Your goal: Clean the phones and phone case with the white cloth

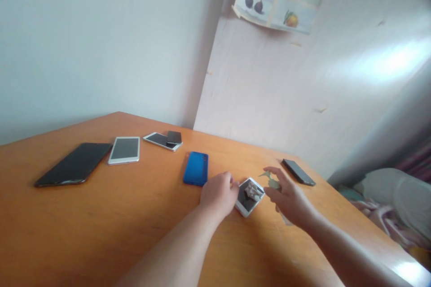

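Observation:
A white-framed phone (246, 201) with a dark screen lies on the wooden table. On its screen rests a crumpled greyish-white tissue or cloth (253, 191). At the phone's left edge, my left hand (219, 193) is closed, thumb and fingers pinching that edge; the fingertips are partly hidden. Just right of the phone, my right hand (286, 195) is wrapped round a small spray bottle (273, 183) with a pale green trigger head. Its nozzle points left above the phone, and most of the bottle's body is hidden by the hand.
Left of my hands lies a blue phone case (195, 169). Farther left are a white phone (157, 139) with a small black device (174, 137) on it, a white tablet (125, 150) and a black tablet (74, 164). A black phone (298, 171) lies near the table's right edge.

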A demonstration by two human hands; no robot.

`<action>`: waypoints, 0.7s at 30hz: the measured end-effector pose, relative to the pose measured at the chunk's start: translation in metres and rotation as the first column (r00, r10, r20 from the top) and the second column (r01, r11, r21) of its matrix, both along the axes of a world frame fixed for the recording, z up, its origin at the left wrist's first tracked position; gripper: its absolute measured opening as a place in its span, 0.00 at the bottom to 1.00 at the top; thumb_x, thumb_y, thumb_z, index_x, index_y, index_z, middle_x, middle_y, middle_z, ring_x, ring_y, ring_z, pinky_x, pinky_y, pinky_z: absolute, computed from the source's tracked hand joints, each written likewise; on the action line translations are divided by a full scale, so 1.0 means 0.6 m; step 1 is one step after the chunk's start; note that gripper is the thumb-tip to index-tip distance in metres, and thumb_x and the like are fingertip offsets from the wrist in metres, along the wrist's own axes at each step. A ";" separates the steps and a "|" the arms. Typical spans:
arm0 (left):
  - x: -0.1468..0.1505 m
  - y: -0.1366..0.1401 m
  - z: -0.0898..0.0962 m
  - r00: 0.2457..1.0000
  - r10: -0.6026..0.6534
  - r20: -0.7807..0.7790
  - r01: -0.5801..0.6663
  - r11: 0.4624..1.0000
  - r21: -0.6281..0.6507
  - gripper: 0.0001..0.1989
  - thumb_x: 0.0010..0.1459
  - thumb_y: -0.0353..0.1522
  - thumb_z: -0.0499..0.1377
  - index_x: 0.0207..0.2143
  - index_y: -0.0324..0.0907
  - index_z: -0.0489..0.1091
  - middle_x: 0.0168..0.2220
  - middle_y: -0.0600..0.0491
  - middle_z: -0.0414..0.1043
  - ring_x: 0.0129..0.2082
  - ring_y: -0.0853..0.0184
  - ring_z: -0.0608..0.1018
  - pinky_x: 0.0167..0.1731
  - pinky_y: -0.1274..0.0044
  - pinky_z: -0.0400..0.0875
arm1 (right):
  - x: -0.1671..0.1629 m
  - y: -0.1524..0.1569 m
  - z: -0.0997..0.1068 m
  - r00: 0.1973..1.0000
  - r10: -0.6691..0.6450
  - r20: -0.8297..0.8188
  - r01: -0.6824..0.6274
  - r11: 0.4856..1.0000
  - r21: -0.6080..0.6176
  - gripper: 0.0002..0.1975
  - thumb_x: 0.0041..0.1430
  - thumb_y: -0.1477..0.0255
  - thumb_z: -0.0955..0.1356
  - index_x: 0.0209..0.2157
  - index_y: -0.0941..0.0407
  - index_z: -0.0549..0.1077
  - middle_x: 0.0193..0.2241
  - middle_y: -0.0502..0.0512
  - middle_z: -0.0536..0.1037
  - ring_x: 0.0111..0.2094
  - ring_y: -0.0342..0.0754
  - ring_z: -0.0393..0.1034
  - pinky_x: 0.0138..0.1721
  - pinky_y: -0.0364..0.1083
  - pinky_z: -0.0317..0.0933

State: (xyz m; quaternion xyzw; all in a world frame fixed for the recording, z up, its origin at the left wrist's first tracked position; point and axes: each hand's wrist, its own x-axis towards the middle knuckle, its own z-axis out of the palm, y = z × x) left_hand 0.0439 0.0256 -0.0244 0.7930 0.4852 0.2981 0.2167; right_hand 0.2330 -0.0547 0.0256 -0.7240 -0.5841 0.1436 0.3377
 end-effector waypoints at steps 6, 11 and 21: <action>-0.001 -0.001 0.000 1.000 -0.008 0.016 0.008 1.000 -0.015 0.12 0.62 0.42 0.51 0.35 0.46 0.70 0.35 0.52 0.77 0.35 0.64 0.77 0.27 0.77 0.59 | 0.002 0.009 0.011 0.969 -0.021 -0.245 0.041 0.996 0.074 0.30 0.54 0.60 0.69 0.56 0.53 0.60 0.20 0.43 0.71 0.17 0.44 0.66 0.17 0.42 0.59; -0.001 -0.001 0.000 1.000 0.014 -0.002 -0.014 1.000 -0.016 0.12 0.63 0.41 0.51 0.37 0.46 0.70 0.37 0.52 0.77 0.37 0.64 0.77 0.29 0.76 0.61 | 0.006 0.061 0.038 0.888 0.101 -0.449 -0.018 0.982 0.186 0.23 0.52 0.56 0.71 0.42 0.58 0.67 0.30 0.55 0.76 0.30 0.48 0.73 0.29 0.45 0.66; 0.001 -0.002 -0.009 0.999 0.034 0.012 -0.034 0.999 -0.023 0.11 0.62 0.41 0.52 0.37 0.48 0.70 0.38 0.54 0.77 0.37 0.64 0.77 0.32 0.76 0.63 | -0.048 0.279 0.037 0.914 0.128 -0.384 -0.027 0.966 0.257 0.24 0.45 0.57 0.73 0.40 0.57 0.67 0.30 0.53 0.74 0.31 0.48 0.71 0.31 0.44 0.62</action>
